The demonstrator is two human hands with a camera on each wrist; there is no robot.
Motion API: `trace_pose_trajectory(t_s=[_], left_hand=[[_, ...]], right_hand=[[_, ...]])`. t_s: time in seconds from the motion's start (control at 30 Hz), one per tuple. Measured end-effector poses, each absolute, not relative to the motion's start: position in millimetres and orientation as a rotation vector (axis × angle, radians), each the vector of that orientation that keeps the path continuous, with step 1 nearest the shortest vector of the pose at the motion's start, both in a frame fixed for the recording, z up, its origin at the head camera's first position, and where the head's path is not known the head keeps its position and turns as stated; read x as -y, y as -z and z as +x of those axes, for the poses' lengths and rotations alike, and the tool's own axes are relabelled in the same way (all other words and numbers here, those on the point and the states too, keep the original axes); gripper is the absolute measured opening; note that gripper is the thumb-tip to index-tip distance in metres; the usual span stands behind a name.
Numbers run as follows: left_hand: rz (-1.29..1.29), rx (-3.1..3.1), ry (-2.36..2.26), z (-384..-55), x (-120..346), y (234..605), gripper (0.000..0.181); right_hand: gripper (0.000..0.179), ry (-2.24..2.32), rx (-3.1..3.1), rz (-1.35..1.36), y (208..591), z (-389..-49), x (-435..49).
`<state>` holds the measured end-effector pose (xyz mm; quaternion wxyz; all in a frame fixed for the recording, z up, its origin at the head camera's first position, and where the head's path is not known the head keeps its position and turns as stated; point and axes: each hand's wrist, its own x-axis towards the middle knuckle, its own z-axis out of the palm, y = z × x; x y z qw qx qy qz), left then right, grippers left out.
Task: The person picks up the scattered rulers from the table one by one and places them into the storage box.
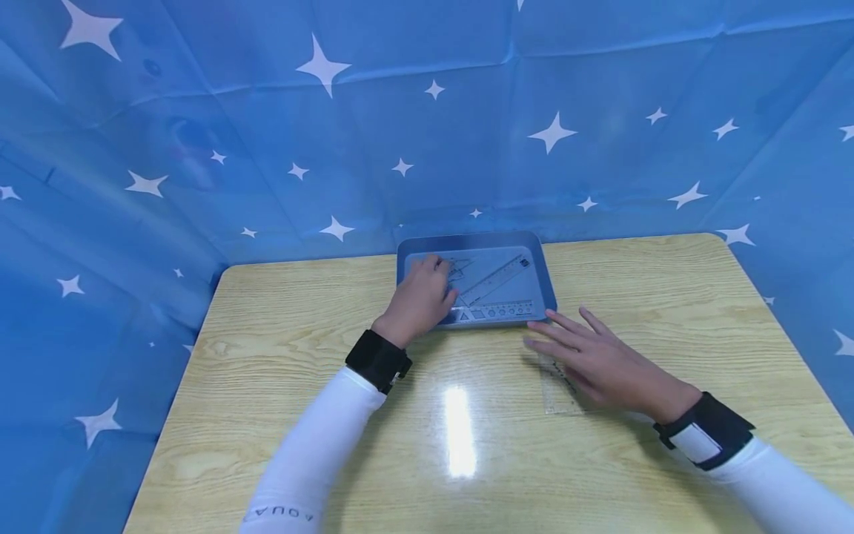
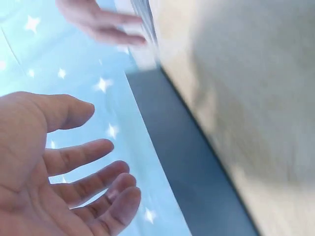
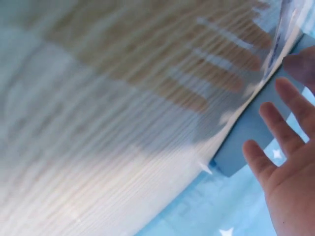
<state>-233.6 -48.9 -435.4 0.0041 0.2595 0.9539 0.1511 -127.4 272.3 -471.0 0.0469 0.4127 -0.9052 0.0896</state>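
Observation:
A shallow blue-grey tray (image 1: 545, 278) lies at the back of the table. In it, a clear ruler (image 1: 495, 280) slants across the floor, a clear stencil ruler (image 1: 500, 311) with cut-out shapes runs along the front wall, and a clear set square (image 1: 459, 268) sits partly hidden by my left hand (image 1: 420, 297). That hand reaches over the tray's left side; in the left wrist view its fingers are loosely bent with nothing between them. My right hand (image 1: 600, 363) hovers by the front right corner, fingers spread. Beneath it, a clear plastic drawing piece (image 1: 559, 393) is partly covered on the table.
The wood-grain table (image 1: 300, 319) extends on both sides of the tray, with a bright light reflection in front. A blue cloth (image 1: 440, 148) with white stars hangs behind and beside the table.

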Motion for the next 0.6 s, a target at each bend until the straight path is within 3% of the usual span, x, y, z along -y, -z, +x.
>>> trace_pose_trajectory(t_s=[0.37, 0.6], left_hand=[[1.073, -3.072, -0.432, -173.4, 27.1, 437.8, 0.036], [1.244, -3.002, -0.272, -128.5, 1.8, 444.5, 0.024]], right_hand=[[0.046, -0.396, 2.647, 1.308, 481.1, -122.4, -277.4], [0.039, -0.341, 2.723, 1.289, 484.2, -119.2, -279.5]])
